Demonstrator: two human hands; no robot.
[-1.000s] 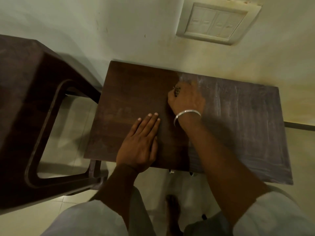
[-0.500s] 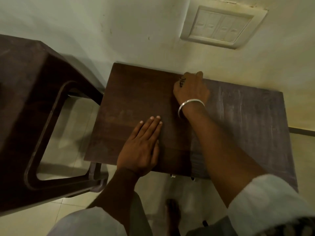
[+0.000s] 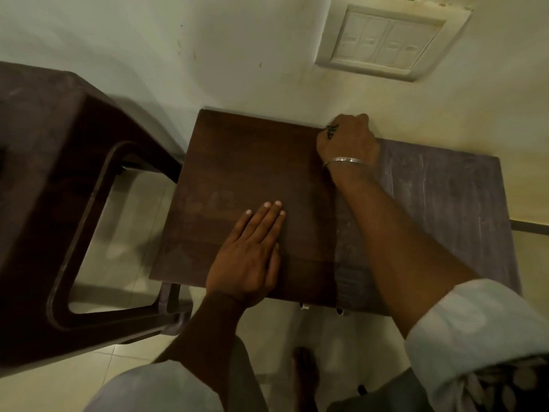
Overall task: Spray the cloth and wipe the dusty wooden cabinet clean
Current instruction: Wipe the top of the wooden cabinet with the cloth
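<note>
Two hands on the cabinet top: left hand lies flat, outstretched, holding nothing; right hand is curled at the back edge, its contents cannot be told.

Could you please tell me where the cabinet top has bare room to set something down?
Two patches on the cabinet top: the dark far-left part, between the wall, the left hand and the right hand; and the dusty right part, between the right forearm and the right edge. The near middle is crowded by the left hand and forearm.
</note>
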